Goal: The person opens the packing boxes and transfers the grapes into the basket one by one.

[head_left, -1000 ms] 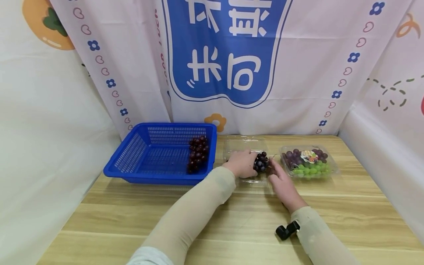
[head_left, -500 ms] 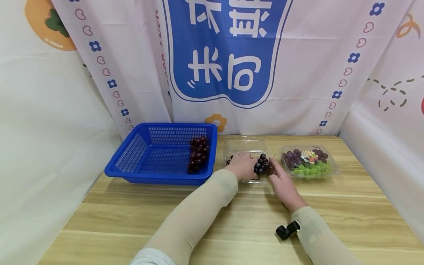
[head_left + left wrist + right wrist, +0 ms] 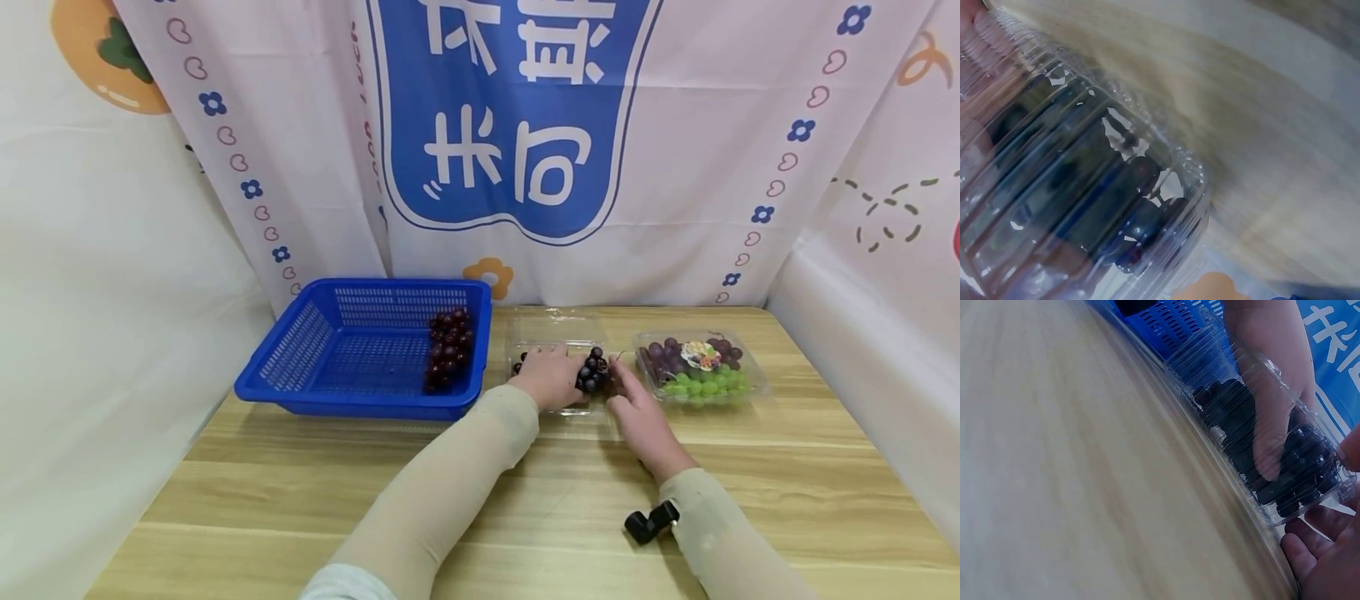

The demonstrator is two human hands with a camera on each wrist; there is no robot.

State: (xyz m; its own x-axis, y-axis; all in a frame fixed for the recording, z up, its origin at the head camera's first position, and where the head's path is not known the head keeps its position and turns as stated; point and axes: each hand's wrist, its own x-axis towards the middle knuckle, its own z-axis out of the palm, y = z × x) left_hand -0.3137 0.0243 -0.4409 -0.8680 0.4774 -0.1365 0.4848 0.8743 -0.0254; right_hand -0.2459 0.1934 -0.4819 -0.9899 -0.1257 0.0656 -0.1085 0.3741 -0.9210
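Note:
An open clear plastic box [image 3: 557,325] stands mid-table, its lid tipped back, with a bunch of dark grapes [image 3: 592,373] in it. My left hand [image 3: 550,379] reaches over the box and grips the bunch from above. In the right wrist view, its thumb [image 3: 1269,447] is down inside along the grapes; its other fingers are mostly hidden. At the box's right end my right hand [image 3: 641,417] holds the wall, thumb near the rim and fingers low outside. The left wrist view looks at the dark grapes [image 3: 1141,219] through the ribbed clear wall.
Left of the box stands a blue plastic basket [image 3: 360,400] with a bunch of red grapes [image 3: 450,350] at its right side. To the right sits a closed clear box [image 3: 753,375] of purple and green grapes. A printed cloth [image 3: 675,208] hangs behind the table.
My left hand has shifted slightly on the bunch, and a few dark grapes now show on its left side. The right hand has stayed at the box's end.

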